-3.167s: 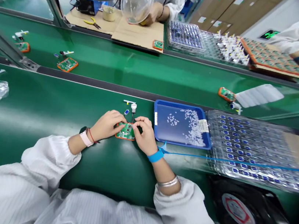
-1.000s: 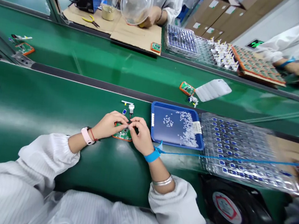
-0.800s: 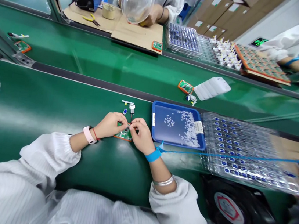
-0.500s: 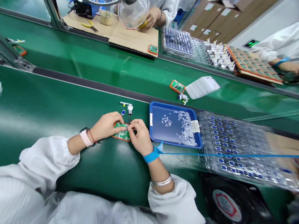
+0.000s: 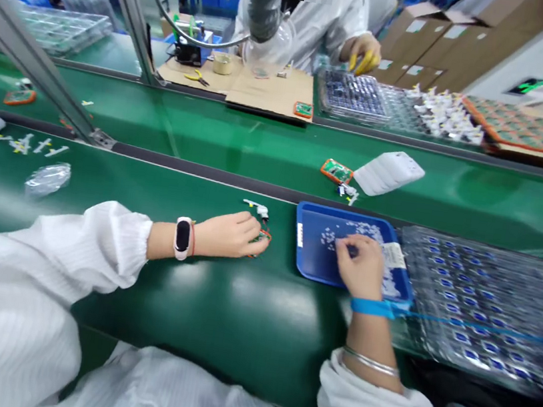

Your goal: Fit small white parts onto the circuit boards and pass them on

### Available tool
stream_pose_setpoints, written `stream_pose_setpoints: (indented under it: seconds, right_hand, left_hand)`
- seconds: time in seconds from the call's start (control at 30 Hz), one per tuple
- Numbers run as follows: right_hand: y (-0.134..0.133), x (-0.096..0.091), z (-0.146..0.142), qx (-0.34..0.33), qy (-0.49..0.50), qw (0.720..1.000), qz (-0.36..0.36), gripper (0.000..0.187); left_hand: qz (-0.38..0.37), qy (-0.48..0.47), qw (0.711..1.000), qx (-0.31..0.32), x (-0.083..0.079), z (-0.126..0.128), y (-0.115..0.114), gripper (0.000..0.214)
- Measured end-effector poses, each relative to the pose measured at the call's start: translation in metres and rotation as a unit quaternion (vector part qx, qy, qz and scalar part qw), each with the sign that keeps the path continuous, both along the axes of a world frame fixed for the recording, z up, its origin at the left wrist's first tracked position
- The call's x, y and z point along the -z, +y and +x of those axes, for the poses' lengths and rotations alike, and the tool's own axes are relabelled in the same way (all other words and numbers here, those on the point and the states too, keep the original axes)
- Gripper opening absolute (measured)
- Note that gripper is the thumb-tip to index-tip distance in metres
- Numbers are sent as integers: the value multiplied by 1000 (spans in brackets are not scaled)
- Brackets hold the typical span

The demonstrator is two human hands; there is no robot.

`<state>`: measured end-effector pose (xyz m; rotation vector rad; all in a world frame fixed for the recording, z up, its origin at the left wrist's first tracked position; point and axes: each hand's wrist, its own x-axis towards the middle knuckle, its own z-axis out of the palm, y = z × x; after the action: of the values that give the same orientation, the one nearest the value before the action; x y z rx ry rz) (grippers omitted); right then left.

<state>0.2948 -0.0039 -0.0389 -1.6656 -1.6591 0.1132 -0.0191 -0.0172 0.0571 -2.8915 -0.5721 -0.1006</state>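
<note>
My left hand (image 5: 232,235) is closed over a small green circuit board in an orange frame (image 5: 261,236), covering most of it on the green bench. A white connector piece (image 5: 262,211) with a short cable stands just behind the board, beside a thin white stick (image 5: 251,203). My right hand (image 5: 361,263) is over the blue tray (image 5: 308,262), thumb and forefinger brought together at the tiny white pieces (image 5: 328,237). Whether a piece sits between those fingertips is too small to tell. A blue strap (image 5: 373,307) circles the right wrist.
Right of the tray lies a clear blister tray (image 5: 466,291) of small blue-edged parts. On the green strip beyond, another framed board (image 5: 336,171) lies by a stack of white trays (image 5: 389,173). A crumpled plastic bag (image 5: 47,179) rests at left. A co-worker's hand (image 5: 363,51) is across the bench.
My right hand has left the board and moved right, over the blue tray. My left hand stays at the board. The view has shifted, and the co-worker's hand now hovers over a parts tray.
</note>
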Motion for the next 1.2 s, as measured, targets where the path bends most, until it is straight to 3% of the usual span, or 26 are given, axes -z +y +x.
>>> stream_pose_setpoints:
  seconds: [0.13, 0.37, 0.67, 0.73, 0.8, 0.93, 1.03, 1.13, 1.2]
  right_hand:
    - [6, 15, 15, 16, -30, 999, -11, 18]
    - [8, 20, 16, 31, -63, 997, -25, 17]
    - [10, 22, 17, 25, -62, 997, -28, 15]
    - [8, 18, 15, 30, -56, 998, -22, 14]
    - [7, 14, 11, 39, -58, 997, -23, 13]
    - [5, 8, 5, 74, -71, 994, -33, 13]
    - [3, 7, 1, 85, -83, 992, -32, 13]
    - [2, 7, 1, 76, -95, 992, -34, 15]
    - [3, 7, 1, 64, -92, 993, -40, 17]
  left_hand:
    - [4, -1, 1000, 17, -12, 1, 3, 29]
    - [43, 16, 998, 41, -11, -5, 4, 28]
    - [-7, -16, 1000, 12, -10, -9, 13, 21]
    - [-4, -24, 999, -40, -17, -13, 29, 34]
    - [13, -69, 987, -142, -24, -20, 55, 53]
    - [43, -235, 900, -363, -29, -43, 123, 64]
    - [57, -285, 845, -449, -11, -65, 164, 60]
    - [22, -246, 827, -506, 17, -80, 183, 58]
    - [18, -218, 821, -528, 31, -75, 186, 53]
